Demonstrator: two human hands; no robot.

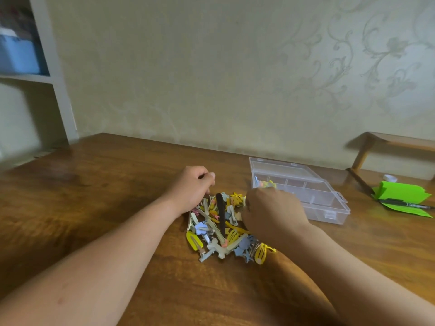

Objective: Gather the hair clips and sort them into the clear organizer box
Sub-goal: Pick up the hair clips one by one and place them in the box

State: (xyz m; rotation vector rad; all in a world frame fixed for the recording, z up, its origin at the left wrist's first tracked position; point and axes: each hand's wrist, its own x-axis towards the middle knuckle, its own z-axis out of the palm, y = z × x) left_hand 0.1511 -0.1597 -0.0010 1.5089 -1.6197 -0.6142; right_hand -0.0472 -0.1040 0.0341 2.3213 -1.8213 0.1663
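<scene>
A pile of colourful hair clips (221, 228) lies on the wooden table (94, 189), with a long dark brown clip (220, 212) on top. My left hand (191, 187) sits at the pile's far left edge with its fingers curled; nothing shows inside them. My right hand (270, 209) hovers over the pile's right side, back toward me and fingers hidden. The clear organizer box (329, 205) stands open just right of the pile. A few small clips (266, 184) lie in its far left compartment.
Green paper (404, 194) with a black marker (407, 204) lies at the right edge, near a small white cap (390, 178). A small wooden stand (376, 147) is behind it. The wall runs along the table's back, with shelves (28, 76) at left.
</scene>
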